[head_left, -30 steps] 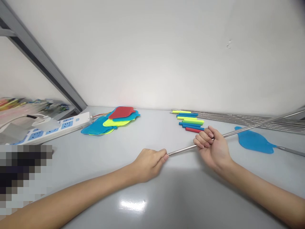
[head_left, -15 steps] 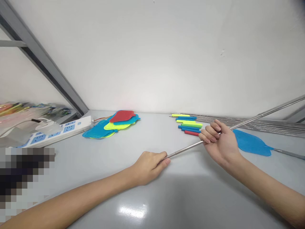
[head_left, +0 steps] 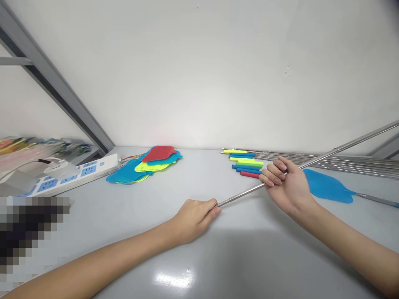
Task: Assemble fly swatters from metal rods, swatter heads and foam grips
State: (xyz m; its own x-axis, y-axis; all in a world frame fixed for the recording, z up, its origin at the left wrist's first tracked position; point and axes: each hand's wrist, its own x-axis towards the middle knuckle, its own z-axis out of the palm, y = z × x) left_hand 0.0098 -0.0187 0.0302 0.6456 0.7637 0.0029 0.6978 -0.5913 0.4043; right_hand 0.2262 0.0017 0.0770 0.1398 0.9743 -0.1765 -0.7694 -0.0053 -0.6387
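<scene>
1. Since a second ago, the right hand (head_left: 288,182) has shifted farther from the left hand (head_left: 196,220), and the held rod (head_left: 243,194) slants more steeply up rightward.
2. Nearest, the left hand closes firmly round the rod's lower end, hiding its tip.
3. Curled fingers of the right hand wrap the rod, palm turned up, above the grey table (head_left: 174,187).
4. Shiny and silvery, the rod is slim between the hands, thickens past a step beyond the right hand and leaves view at right.
5. Beyond the right wrist lies a blue paddle (head_left: 328,187) with a grey metal shaft.
6. Farther back: coloured tubes (head_left: 249,164), stacked mesh paddles (head_left: 149,165), and loose thin rods (head_left: 358,164) near the white wall (head_left: 199,83).
</scene>
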